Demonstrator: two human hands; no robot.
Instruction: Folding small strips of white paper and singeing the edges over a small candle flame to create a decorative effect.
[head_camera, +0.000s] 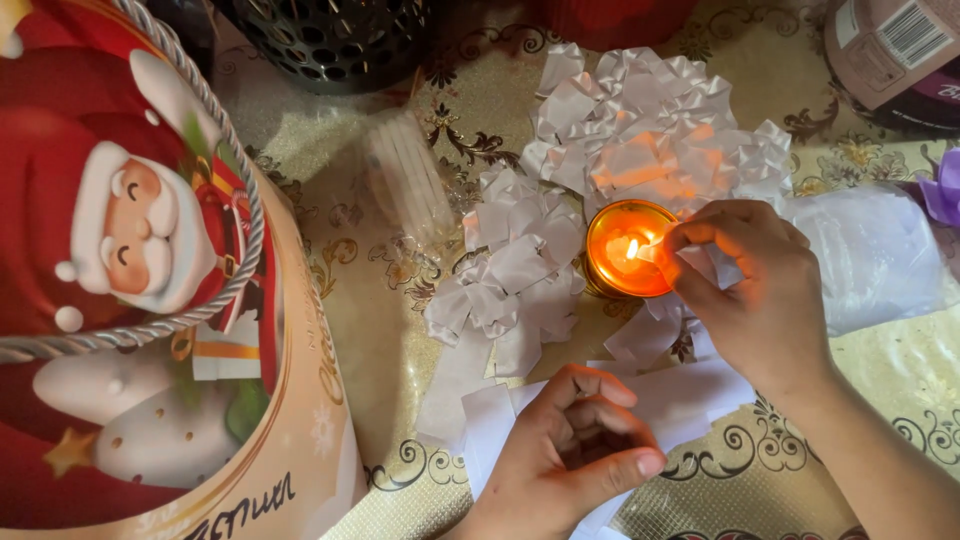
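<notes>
A gold-patterned cloth covers the bench (400, 330). At centre right, the right hand (750, 290) pinches a white ribbon end (652, 252) at the lit candle (628, 250). The left hand (570, 450), lower centre, curls loosely, empty, over white ribbon strips (690, 395). White bows (520, 270) lie beside; a Santa bag (140, 280) fills the left.

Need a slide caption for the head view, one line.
Right hand holds a white ribbon end to a lit candle; left hand rests on ribbon strips.
</notes>
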